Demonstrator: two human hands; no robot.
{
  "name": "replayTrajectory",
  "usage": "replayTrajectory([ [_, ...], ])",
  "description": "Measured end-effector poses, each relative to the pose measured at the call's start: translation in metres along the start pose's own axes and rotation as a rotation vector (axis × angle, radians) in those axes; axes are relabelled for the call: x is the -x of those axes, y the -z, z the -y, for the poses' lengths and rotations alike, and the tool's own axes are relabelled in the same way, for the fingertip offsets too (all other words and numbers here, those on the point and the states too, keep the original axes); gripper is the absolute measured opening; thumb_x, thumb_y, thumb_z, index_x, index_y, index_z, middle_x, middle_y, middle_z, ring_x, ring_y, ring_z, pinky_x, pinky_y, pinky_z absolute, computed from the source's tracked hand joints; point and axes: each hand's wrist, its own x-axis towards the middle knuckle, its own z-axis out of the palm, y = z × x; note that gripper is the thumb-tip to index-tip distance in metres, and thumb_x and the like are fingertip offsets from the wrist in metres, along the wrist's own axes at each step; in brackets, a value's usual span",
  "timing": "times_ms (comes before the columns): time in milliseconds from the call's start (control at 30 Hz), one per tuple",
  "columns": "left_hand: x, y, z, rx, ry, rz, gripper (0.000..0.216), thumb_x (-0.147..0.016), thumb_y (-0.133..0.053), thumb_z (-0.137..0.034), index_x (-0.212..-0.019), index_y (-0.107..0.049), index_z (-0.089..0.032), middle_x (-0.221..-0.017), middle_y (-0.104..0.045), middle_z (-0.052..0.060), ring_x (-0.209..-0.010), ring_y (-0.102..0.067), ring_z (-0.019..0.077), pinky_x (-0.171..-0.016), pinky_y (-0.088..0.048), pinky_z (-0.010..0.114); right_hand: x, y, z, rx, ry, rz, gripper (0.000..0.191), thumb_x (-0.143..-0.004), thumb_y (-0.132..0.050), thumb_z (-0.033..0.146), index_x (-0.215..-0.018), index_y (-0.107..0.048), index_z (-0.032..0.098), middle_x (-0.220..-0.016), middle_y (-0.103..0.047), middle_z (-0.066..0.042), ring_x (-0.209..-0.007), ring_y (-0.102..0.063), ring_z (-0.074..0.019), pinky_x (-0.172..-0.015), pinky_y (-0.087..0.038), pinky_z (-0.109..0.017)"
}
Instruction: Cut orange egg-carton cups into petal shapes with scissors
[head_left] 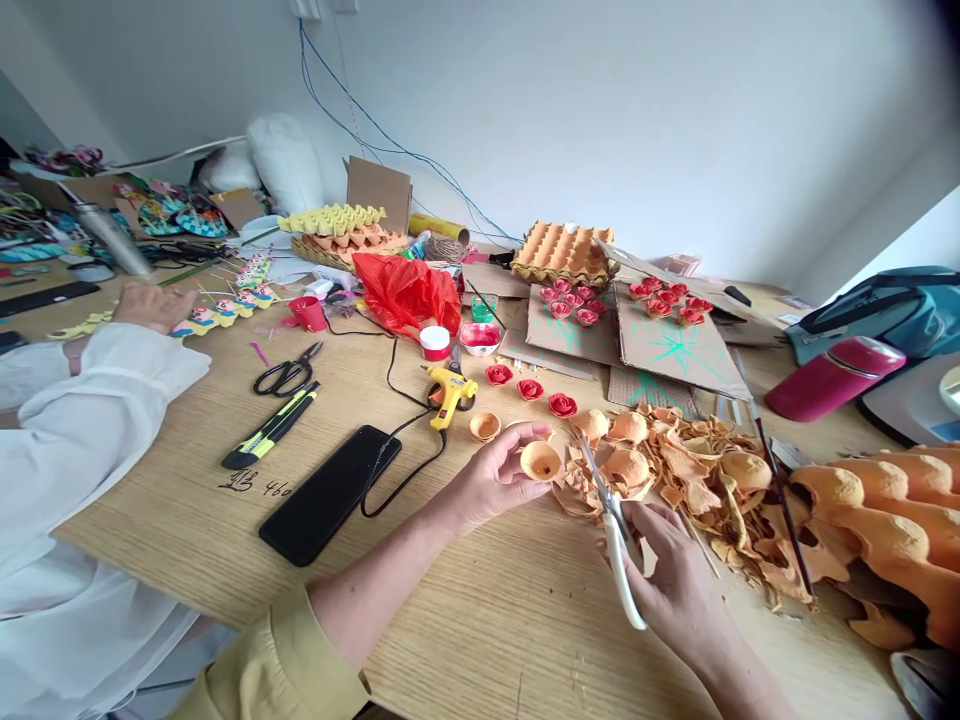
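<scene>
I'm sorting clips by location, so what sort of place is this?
Probably a craft workroom: the person holds scissors at a wooden table bearing a yellow glue gun and red flowers.

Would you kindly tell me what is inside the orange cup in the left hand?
Inside the orange cup, a small dark spot shows; whether it is a hole, I cannot tell. The cup's outer base is hidden, and the left hand covers part of the side.

Small orange cup (541,462), hollow toward the camera, beside white-handled scissors (615,548), tips forward.
</scene>
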Motion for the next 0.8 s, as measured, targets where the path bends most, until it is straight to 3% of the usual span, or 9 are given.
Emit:
replayTrajectory([
  [200, -0.004, -0.002, 0.003, -0.091, -0.145, -0.044, 0.046, -0.068, -0.085, -0.021, -0.106, -0.060, -0.018, -0.116, -0.060, 0.007, -0.110, -0.059, 0.0202, -0.101, -0.044, 0.033, -0.001, -0.004, 0.006, 0.049, 0.068, 0.048, 0.018, -0.096, -0.053, 0.031, -0.081, -0.047, 0.024, -0.071, -0.058, 0.001, -0.068, -0.058, -0.0193, -0.074, -0.047, -0.035],
  [533, 0.001, -0.009, -0.003, -0.378, -0.208, -0.220, 0.046, -0.063, -0.084, -0.021, -0.094, -0.050, -0.020, -0.093, -0.059, 0.001, -0.085, -0.059, 0.0152, -0.080, -0.049, 0.027, -0.002, -0.009, 0.008, 0.071, 0.056, 0.091, 0.016, -0.094, -0.054, 0.031, -0.081, -0.048, 0.023, -0.073, -0.058, 0.001, -0.069, -0.056, -0.0190, -0.081, -0.044, -0.038],
  [700, -0.004, 0.014, -0.022, -0.281, -0.286, -0.395, 0.048, -0.069, -0.081, -0.026, -0.110, -0.055, -0.020, -0.107, -0.063, 0.005, -0.095, -0.062, 0.0167, -0.088, -0.050, 0.029, 0.002, -0.002, -0.003, 0.072, -0.024, -0.053, 0.016, -0.095, -0.053, 0.036, -0.085, -0.050, 0.024, -0.074, -0.058, 0.000, -0.075, -0.057, -0.0219, -0.078, -0.045, -0.038],
  [800, -0.006, 0.030, -0.034, -0.287, -0.312, -0.459, 0.040, -0.073, -0.079, -0.030, -0.106, -0.058, -0.020, -0.099, -0.062, 0.002, -0.088, -0.060, 0.0142, -0.081, -0.051, 0.026, 0.004, 0.000, -0.006, 0.071, -0.068, -0.093, 0.017, -0.095, -0.053, 0.036, -0.084, -0.050, 0.024, -0.077, -0.060, -0.002, -0.080, -0.058, -0.0233, -0.077, -0.045, -0.037],
])
